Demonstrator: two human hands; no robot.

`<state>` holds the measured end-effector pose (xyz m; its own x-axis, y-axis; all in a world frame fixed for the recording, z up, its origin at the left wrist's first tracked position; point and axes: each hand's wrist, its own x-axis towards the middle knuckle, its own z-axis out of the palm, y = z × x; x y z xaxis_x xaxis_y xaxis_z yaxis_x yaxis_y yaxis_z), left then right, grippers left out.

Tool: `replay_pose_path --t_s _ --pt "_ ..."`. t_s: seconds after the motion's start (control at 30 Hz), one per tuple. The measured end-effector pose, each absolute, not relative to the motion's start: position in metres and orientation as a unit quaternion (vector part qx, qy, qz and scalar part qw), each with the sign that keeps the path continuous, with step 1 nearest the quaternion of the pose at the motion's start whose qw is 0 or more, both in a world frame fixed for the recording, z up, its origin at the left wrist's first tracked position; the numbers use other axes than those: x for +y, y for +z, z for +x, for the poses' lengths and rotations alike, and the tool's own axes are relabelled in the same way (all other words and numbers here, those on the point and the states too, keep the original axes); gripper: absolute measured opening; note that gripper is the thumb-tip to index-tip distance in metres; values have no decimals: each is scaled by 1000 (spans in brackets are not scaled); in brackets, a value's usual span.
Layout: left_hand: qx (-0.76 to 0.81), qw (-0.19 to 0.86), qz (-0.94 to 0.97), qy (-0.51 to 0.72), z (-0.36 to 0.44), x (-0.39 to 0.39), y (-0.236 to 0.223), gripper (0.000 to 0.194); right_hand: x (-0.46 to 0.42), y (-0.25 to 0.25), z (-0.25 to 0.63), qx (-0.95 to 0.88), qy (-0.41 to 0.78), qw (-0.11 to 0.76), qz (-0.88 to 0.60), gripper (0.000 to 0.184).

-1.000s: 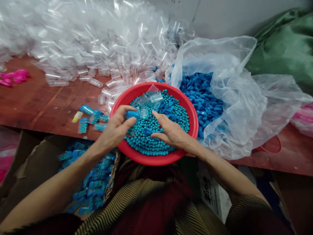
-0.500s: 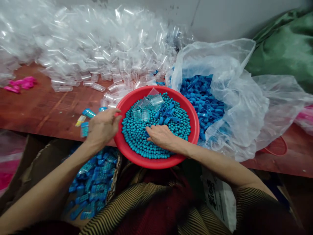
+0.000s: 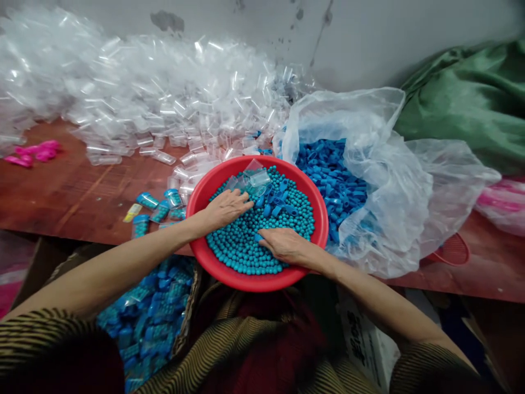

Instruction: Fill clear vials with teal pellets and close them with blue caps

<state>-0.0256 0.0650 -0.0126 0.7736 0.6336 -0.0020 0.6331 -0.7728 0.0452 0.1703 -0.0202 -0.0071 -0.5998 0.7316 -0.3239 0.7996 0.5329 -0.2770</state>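
Note:
A red basin (image 3: 258,283) holds many turquoise beads (image 3: 235,249), with a few clear plastic tubes (image 3: 259,177) and several blue caps (image 3: 278,201) lying on top. My left hand (image 3: 227,208) reaches over the basin's left side, its fingers stretched down beside the clear tubes; the thumb is hidden. Low over the beads, my right hand (image 3: 285,243) is closed on a small blue cap (image 3: 258,237), mostly covered by the fingers. Bead-filled tubes with blue caps (image 3: 147,200) lie on the table left of the basin.
Clear tubes (image 3: 164,104) are heaped along the back. A plastic bag (image 3: 394,186) of blue caps (image 3: 332,169) sits right of the basin. Below the table edge, a cardboard box (image 3: 191,312) holds filled tubes. Pink pieces (image 3: 39,151) lie on the red table (image 3: 82,197).
A filled blue-capped tube left the basin in my left hand, which let it go at the left and returned over the clear tubes. My right hand closed on a blue cap among the beads.

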Motion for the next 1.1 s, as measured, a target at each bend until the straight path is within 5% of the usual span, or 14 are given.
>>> replay_pose_path --t_s 0.2,0.47,0.77,0.97,1.1 --pt "307 7 951 -44 -10 46 -21 35 -28 4 187 848 -132 129 497 25" --pt "456 320 830 -17 40 42 -35 15 -21 11 195 791 -99 154 584 29" --pt "425 570 703 18 43 63 -36 5 -13 5 212 743 -186 -55 640 24" --pt "380 773 499 94 25 64 -24 36 -5 5 211 699 -268 -184 637 30" --pt "438 741 506 55 28 62 -25 28 -4 -2 210 713 -243 -215 621 36"
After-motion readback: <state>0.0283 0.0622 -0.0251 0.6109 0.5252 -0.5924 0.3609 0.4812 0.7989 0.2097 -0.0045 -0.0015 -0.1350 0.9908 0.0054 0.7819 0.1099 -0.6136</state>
